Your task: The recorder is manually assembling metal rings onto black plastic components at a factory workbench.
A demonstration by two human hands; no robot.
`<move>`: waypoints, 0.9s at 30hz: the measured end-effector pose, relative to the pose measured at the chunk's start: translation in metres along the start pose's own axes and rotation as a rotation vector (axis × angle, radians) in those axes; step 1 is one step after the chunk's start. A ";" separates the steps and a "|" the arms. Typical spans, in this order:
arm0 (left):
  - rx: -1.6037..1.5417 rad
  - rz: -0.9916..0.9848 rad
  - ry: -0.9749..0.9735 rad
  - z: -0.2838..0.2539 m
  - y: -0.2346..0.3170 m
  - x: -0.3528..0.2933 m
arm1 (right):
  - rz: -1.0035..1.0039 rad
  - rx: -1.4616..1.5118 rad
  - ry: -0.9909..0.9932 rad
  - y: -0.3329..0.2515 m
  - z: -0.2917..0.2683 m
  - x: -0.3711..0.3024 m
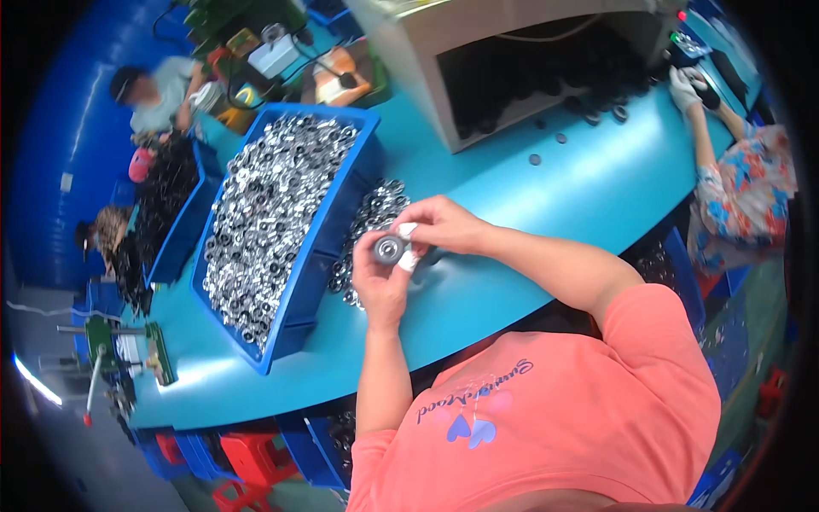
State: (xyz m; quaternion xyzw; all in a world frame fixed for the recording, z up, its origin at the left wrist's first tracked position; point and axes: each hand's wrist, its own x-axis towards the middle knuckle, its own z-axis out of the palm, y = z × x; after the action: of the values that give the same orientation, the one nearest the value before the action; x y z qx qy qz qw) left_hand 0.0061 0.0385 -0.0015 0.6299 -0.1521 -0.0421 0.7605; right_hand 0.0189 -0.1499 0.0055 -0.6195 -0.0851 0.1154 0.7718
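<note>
A small dark wheel with a shiny metal centre is held up between my two hands, its round side turned upward. My left hand curls around its left and lower edge, the thumb wrapped in white. From the right, my right hand closes its fingertips at the wheel's upper right edge, with white wrapping on a fingertip. Beneath and behind my hands, a loose pile of similar metal-centred parts lies on the teal table. Beside it stands a blue bin heaped with shiny parts.
A pale box-shaped housing at the back has black rings inside and around its opening. A few loose rings lie before it. A gloved co-worker sits right; another person is far left. A green hand press stands at the left end.
</note>
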 end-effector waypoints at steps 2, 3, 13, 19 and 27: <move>0.090 0.080 0.016 -0.011 -0.008 -0.003 | 0.029 -0.242 -0.036 -0.025 -0.008 -0.007; 0.125 0.110 0.026 -0.011 -0.007 -0.005 | 0.049 -0.364 -0.065 -0.040 -0.011 -0.010; 0.109 0.026 0.079 0.004 0.019 -0.033 | 0.085 -0.316 -0.068 -0.063 -0.014 -0.038; 0.033 0.010 -0.008 0.009 0.022 -0.041 | 0.152 -0.082 -0.148 -0.036 0.019 -0.045; 0.500 0.010 -0.058 -0.020 0.048 -0.076 | 0.242 -0.283 -0.255 -0.033 0.016 -0.055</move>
State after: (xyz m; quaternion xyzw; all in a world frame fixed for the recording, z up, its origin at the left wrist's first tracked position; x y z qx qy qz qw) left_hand -0.0666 0.0862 0.0279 0.7962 -0.1828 -0.0174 0.5764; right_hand -0.0355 -0.1575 0.0421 -0.7076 -0.1225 0.2714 0.6408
